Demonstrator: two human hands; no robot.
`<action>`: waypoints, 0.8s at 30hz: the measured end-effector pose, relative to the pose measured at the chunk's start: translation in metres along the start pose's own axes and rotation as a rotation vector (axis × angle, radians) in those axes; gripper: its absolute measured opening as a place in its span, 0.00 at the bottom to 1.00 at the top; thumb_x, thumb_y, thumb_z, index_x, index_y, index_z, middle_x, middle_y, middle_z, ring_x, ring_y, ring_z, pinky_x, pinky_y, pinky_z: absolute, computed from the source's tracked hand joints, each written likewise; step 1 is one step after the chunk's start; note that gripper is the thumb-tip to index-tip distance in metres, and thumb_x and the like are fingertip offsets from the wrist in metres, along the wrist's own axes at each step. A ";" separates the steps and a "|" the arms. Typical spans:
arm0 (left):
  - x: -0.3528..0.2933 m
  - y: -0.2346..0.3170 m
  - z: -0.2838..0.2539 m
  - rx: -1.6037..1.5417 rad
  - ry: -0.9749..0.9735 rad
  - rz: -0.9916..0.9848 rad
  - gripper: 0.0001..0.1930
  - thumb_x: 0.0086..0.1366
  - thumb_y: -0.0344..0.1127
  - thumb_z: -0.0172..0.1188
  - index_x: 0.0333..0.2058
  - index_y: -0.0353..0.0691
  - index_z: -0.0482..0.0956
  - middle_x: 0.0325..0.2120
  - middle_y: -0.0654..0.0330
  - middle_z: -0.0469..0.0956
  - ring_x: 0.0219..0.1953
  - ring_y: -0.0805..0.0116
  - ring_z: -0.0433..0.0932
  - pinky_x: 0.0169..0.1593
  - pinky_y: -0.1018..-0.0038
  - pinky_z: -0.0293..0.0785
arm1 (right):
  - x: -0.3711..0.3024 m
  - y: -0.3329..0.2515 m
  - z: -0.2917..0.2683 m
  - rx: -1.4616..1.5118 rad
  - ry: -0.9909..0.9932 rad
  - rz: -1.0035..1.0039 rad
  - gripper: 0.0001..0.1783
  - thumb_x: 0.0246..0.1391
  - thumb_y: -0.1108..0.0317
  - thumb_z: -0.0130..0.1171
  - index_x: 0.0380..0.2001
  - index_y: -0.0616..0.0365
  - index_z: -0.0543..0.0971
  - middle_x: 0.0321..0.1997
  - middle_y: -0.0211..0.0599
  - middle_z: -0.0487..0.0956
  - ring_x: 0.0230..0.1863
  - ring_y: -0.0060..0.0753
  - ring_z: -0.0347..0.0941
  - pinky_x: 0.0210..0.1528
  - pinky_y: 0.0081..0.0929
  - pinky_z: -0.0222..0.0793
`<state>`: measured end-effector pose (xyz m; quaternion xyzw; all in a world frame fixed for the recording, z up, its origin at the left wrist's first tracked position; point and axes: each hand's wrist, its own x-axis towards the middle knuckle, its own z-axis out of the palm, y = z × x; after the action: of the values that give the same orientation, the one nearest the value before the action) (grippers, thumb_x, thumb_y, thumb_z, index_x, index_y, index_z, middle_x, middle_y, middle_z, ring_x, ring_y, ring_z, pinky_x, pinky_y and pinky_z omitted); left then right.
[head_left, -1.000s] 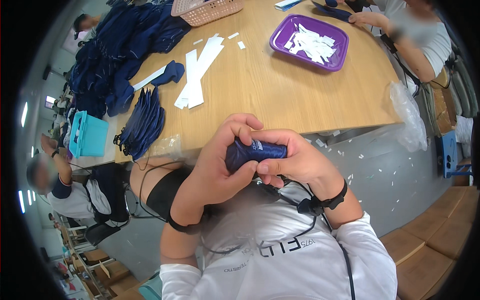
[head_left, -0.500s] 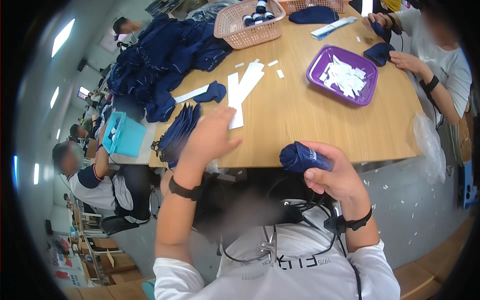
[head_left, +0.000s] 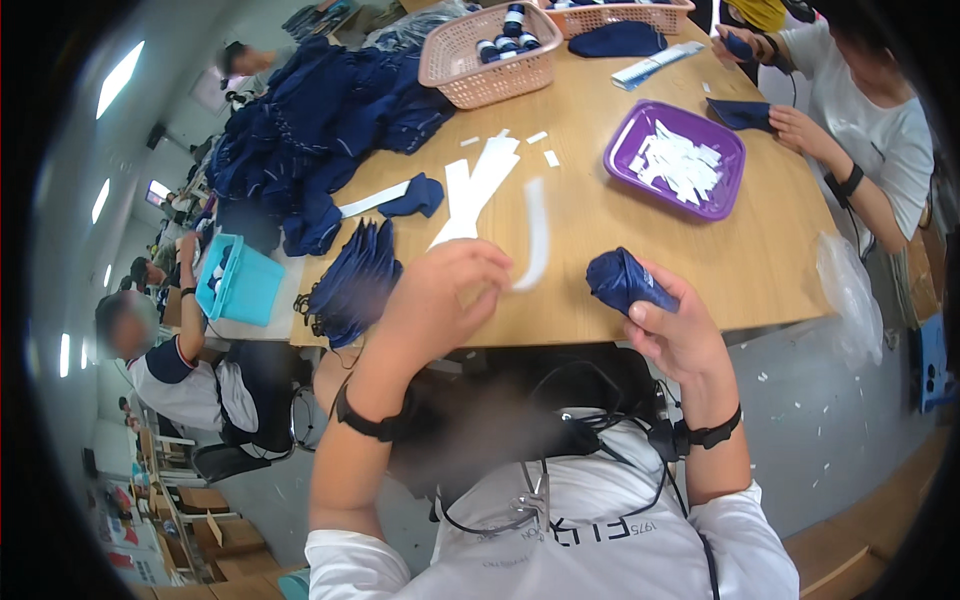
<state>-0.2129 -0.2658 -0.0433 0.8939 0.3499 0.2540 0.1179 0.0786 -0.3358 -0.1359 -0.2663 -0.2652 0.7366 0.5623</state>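
Note:
My right hand (head_left: 672, 322) is wrapped round a rolled navy fabric bundle (head_left: 625, 278), held upright-tilted over the table's front edge. Between the fingertips of my left hand (head_left: 455, 295) a white paper strip (head_left: 536, 235) is pinched, curved and slightly blurred as it stands up from the hand. Just beyond that hand, more white strips (head_left: 480, 180) lie fanned on the table. Left of it rests a stack of navy fabric pouches with cords (head_left: 352, 275). A small folded navy piece (head_left: 415, 196) lies over another white strip behind the stack.
A purple basket (head_left: 615, 165) holds many cut white slips. A pink basket (head_left: 490, 95) contains several rolled navy bundles. A navy cloth heap (head_left: 320, 120) covers the far left. A teal bin (head_left: 250, 290) stands at left. Co-workers sit left and right; one handles navy fabric (head_left: 740, 114).
My left hand has lifted a white strip off the pile and come slightly nearer, toward the right. The navy bundle in my right hand is raised and tilted a little differently.

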 end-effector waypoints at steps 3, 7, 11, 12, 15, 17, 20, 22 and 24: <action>-0.008 -0.003 0.004 0.042 -0.106 0.089 0.11 0.53 0.19 0.71 0.35 0.38 0.86 0.44 0.58 0.87 0.51 0.53 0.85 0.55 0.62 0.82 | 0.001 0.000 -0.008 0.003 -0.049 -0.074 0.36 0.61 0.79 0.70 0.72 0.66 0.71 0.38 0.36 0.81 0.27 0.20 0.72 0.23 0.17 0.63; -0.016 -0.035 0.013 0.201 -0.072 0.003 0.10 0.53 0.19 0.69 0.35 0.38 0.86 0.45 0.58 0.86 0.53 0.53 0.84 0.56 0.61 0.81 | 0.002 -0.006 -0.012 0.067 -0.066 -0.111 0.36 0.63 0.79 0.69 0.72 0.66 0.70 0.41 0.36 0.80 0.29 0.19 0.73 0.23 0.16 0.63; -0.008 -0.031 0.017 0.386 0.026 0.012 0.11 0.57 0.21 0.66 0.39 0.39 0.87 0.46 0.57 0.86 0.54 0.50 0.83 0.57 0.60 0.80 | 0.002 -0.005 -0.012 0.097 -0.036 -0.099 0.36 0.63 0.79 0.70 0.72 0.65 0.70 0.43 0.37 0.81 0.30 0.20 0.74 0.23 0.16 0.63; -0.004 -0.024 0.020 0.389 0.085 0.030 0.13 0.59 0.22 0.65 0.42 0.39 0.87 0.47 0.56 0.86 0.55 0.49 0.83 0.58 0.60 0.80 | 0.003 -0.005 -0.014 0.094 -0.033 -0.100 0.36 0.63 0.79 0.70 0.72 0.65 0.70 0.43 0.37 0.81 0.30 0.20 0.74 0.23 0.16 0.63; 0.011 0.010 0.050 0.256 0.108 0.016 0.18 0.61 0.27 0.68 0.52 0.38 0.84 0.53 0.50 0.84 0.58 0.46 0.81 0.61 0.59 0.78 | 0.004 -0.003 -0.014 0.110 -0.058 -0.104 0.37 0.63 0.78 0.70 0.72 0.63 0.69 0.46 0.38 0.81 0.30 0.20 0.73 0.23 0.16 0.62; 0.028 0.010 0.081 0.309 0.164 -0.019 0.21 0.62 0.30 0.69 0.55 0.36 0.82 0.57 0.46 0.81 0.60 0.45 0.80 0.62 0.58 0.77 | 0.004 -0.003 -0.010 0.115 -0.032 -0.123 0.36 0.62 0.78 0.70 0.72 0.61 0.69 0.48 0.39 0.81 0.29 0.20 0.73 0.22 0.16 0.62; 0.030 -0.003 0.110 0.420 0.153 -0.041 0.25 0.63 0.35 0.71 0.58 0.33 0.79 0.60 0.42 0.78 0.61 0.43 0.79 0.62 0.58 0.76 | 0.003 0.000 -0.020 0.110 -0.017 -0.130 0.36 0.62 0.78 0.71 0.71 0.61 0.69 0.50 0.39 0.81 0.28 0.21 0.73 0.22 0.16 0.62; 0.030 0.003 0.103 0.475 0.090 -0.032 0.26 0.64 0.36 0.71 0.58 0.32 0.78 0.60 0.41 0.77 0.60 0.43 0.78 0.61 0.57 0.76 | 0.001 0.002 -0.022 0.099 -0.021 -0.126 0.36 0.62 0.78 0.71 0.71 0.61 0.69 0.50 0.39 0.81 0.28 0.21 0.73 0.22 0.16 0.62; 0.018 0.014 0.090 0.208 0.001 0.013 0.25 0.63 0.36 0.71 0.57 0.33 0.79 0.52 0.46 0.78 0.53 0.44 0.80 0.56 0.56 0.76 | 0.001 0.002 -0.020 0.089 -0.029 -0.113 0.37 0.61 0.78 0.72 0.71 0.61 0.69 0.51 0.39 0.81 0.28 0.22 0.73 0.22 0.17 0.62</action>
<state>-0.1455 -0.2665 -0.1065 0.9034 0.3688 0.2175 0.0224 0.0910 -0.3339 -0.1519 -0.2150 -0.2549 0.7186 0.6103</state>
